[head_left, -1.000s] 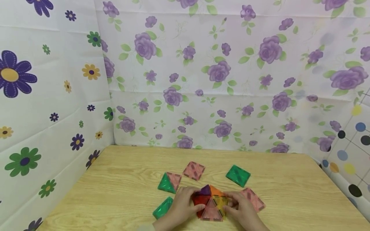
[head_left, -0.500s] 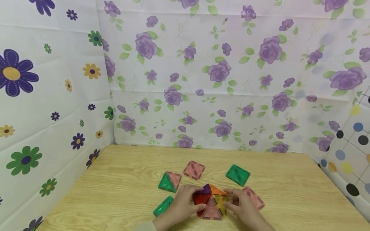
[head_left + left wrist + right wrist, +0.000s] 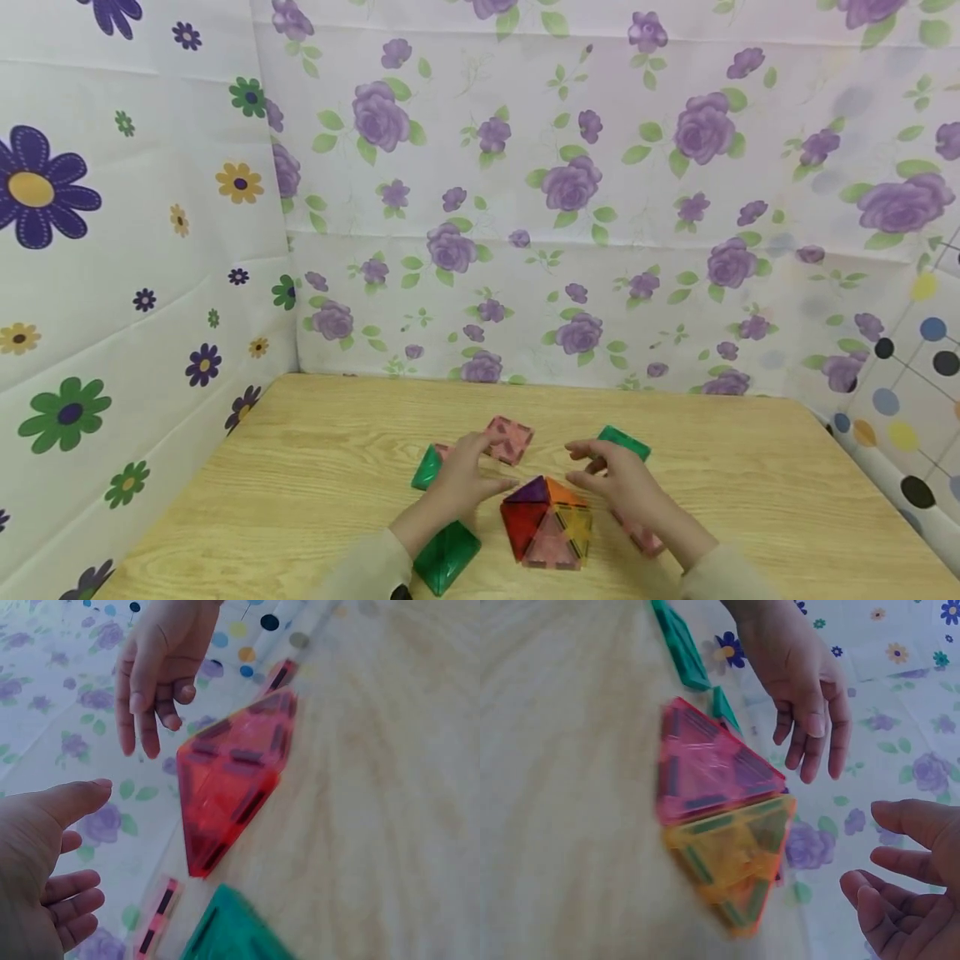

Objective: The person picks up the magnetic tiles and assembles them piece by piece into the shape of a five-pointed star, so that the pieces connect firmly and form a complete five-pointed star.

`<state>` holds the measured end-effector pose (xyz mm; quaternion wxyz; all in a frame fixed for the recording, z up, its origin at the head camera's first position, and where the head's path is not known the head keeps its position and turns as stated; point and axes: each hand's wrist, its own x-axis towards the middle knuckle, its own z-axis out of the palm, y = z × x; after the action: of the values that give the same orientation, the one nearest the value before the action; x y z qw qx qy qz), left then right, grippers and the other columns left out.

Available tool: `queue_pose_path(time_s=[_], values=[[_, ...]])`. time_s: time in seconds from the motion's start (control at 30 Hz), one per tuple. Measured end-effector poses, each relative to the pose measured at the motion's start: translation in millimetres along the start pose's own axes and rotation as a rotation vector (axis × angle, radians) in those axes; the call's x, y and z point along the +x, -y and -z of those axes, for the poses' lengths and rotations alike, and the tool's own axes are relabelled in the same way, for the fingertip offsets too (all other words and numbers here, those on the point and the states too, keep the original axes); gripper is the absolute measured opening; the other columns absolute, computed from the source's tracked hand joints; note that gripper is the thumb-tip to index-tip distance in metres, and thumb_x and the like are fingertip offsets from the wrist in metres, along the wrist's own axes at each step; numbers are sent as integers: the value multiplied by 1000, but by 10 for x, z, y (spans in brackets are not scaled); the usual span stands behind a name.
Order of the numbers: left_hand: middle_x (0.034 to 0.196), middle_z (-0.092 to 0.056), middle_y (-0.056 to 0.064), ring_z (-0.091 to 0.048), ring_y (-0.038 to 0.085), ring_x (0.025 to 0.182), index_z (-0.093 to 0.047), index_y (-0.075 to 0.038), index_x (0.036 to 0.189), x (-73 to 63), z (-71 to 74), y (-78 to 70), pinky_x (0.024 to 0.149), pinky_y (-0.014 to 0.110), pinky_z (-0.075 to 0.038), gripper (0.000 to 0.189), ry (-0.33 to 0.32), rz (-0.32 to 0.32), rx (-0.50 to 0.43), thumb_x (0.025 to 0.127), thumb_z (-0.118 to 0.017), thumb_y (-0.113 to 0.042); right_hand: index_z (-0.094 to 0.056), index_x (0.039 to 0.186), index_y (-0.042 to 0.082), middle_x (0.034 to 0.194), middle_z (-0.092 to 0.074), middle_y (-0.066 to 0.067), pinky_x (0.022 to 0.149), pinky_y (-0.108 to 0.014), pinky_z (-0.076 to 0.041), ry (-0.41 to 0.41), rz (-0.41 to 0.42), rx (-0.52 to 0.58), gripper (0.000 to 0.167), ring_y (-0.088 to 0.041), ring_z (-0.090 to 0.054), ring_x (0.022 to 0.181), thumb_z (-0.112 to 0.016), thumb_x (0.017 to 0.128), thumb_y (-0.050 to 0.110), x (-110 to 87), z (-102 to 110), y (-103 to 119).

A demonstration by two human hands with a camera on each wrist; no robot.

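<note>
A five-sided pyramid [image 3: 522,530] of see-through magnetic tiles stands on the table, its sides red, purple, orange, yellow and pink. Beyond its left side, my left hand [image 3: 467,473] is held in the air, thumb apart from the fingers, holding nothing. Opposite it, my right hand [image 3: 626,479] hovers past the pyramid's right side with loosely bent fingers and nothing in them. The left wrist view shows the red side [image 3: 225,802] apart from both hands. In the right wrist view, the pink [image 3: 705,765] and yellow [image 3: 739,844] sides are blurred.
A green tile [image 3: 448,557] lies by the left forearm, and a green triangle [image 3: 426,468] is partly behind the left hand. Farther back are a pink square tile [image 3: 512,442] and a green tile [image 3: 628,439]. Another pink tile [image 3: 639,533] sits under the right forearm. Flowered cloth [image 3: 480,208] walls the table.
Both hands have let go of the pyramid and moved up and away from it. The green tile by the left forearm has shifted nearer and to the right. The pyramid stays in place.
</note>
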<state>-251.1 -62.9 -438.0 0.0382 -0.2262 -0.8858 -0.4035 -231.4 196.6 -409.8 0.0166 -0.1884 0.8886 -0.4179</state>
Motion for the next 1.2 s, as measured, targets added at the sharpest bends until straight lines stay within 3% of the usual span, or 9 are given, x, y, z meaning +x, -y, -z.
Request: queue_pose_path(time_s=[0.1,0.23,0.5,0.73,1.03,1.2], values=[[125,-60,17,-56,35,113,-58,-7,130,112,26,45,89,50,-51,57,-60,-14,37,81,-78,-28,-59,127,5,119,-64,-20,68,-23,-52,5,25,-29,46,-17,-63,89,-67,90,30,175,27,52],[122,-62,17,-58,35,109,-61,-9,128,237,28,118,89,50,-50,56,-106,3,99,78,-80,-27,-59,128,8,121,-63,-18,67,-27,-54,-5,-8,-50,42,-18,-62,91,-67,90,25,415,13,69],[122,-61,18,-54,39,113,-57,-8,131,352,6,245,102,58,-37,65,-96,76,165,76,-82,-34,-61,126,10,119,-64,-17,70,-33,-56,-7,-65,-60,38,-22,-64,93,-68,90,21,800,-89,13],[124,-59,16,-52,40,115,-54,-10,134,397,-59,316,99,59,-39,72,-41,135,243,75,-81,-41,-62,124,4,116,-64,-20,70,-33,-57,37,-67,-94,39,-27,-66,95,-69,89,20,977,-164,-45],[117,-62,15,-55,35,109,-56,-10,131,439,-145,360,96,51,-40,74,-61,121,347,71,-82,-46,-62,122,-2,113,-66,-20,79,-39,-56,96,-90,-151,37,-29,-64,98,-68,89,15,1114,-228,-153],[116,-62,15,-54,34,109,-56,-10,131,453,-189,371,94,50,-42,77,-70,103,386,70,-82,-49,-65,116,-4,107,-69,-17,81,-40,-55,84,-87,-198,34,-28,-65,96,-70,87,13,1164,-275,-212]])
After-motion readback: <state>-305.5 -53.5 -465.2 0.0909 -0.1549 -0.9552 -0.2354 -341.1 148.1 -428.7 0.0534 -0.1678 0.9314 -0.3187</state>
